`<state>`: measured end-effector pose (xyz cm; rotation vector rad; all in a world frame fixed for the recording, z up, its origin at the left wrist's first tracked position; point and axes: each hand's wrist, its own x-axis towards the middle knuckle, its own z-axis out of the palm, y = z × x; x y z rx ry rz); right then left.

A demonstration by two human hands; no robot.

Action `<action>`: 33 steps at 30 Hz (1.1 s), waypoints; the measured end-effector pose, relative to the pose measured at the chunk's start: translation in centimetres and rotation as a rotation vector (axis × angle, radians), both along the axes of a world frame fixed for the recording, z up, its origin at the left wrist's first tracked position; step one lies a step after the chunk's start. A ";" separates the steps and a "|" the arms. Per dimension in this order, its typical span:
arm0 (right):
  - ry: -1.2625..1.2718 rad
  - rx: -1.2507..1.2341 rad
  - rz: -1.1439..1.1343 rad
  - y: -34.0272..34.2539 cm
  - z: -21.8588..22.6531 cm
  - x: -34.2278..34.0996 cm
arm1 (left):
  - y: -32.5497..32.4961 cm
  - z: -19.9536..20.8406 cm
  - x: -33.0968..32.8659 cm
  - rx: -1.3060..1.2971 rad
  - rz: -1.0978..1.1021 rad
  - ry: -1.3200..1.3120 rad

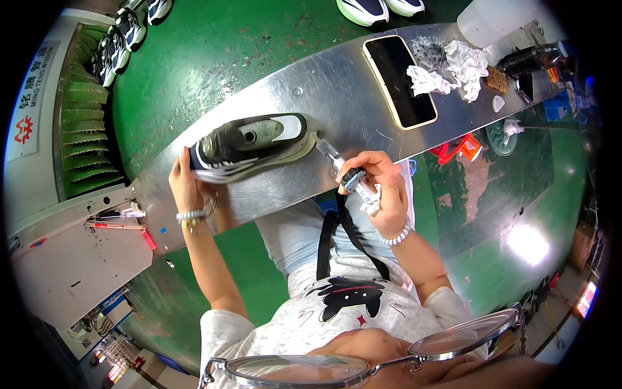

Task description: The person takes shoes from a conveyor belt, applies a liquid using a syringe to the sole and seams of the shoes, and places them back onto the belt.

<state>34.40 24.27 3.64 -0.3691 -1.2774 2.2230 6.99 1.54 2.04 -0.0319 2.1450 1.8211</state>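
Observation:
A black and white sneaker (256,139) lies along the metal bench, its toe to the left and its heel to the right. My left hand (186,189) grips the toe end from the near side, fingers wrapped over it. Closed around a clear tube-shaped applicator (332,154), my right hand (382,191) is just right of the heel. The applicator's narrow tip points at the heel's lower edge; whether it touches, I cannot tell. A dark band and some crumpled white tissue (372,200) are also in that hand.
The metal bench (304,97) also bears a phone (402,81), crumpled tissues (466,68), a brown block (497,79) and a dark bottle (528,61). A white tub (489,23) stands at the far right. On the left, green strips (84,123) hang at a machine opening beside more sneakers (116,48).

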 end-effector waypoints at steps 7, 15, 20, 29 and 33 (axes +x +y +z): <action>-0.041 -0.037 0.018 -0.8 0.2 0.0 | -6.0 2.1 10.7 -0.002 -0.157 -0.380; -0.144 -0.045 0.069 -1.7 1.9 1.1 | -5.1 -0.2 18.0 0.353 -0.358 -0.683; -0.115 -0.049 0.106 -2.2 2.6 2.3 | -1.9 -0.4 18.7 0.477 -0.454 -0.691; -0.081 -0.046 0.138 -2.5 4.5 5.3 | 1.1 -2.7 21.3 0.700 -0.399 -0.864; -0.098 0.007 0.115 -2.3 5.3 7.6 | 3.5 -3.7 22.3 0.847 -0.429 -0.974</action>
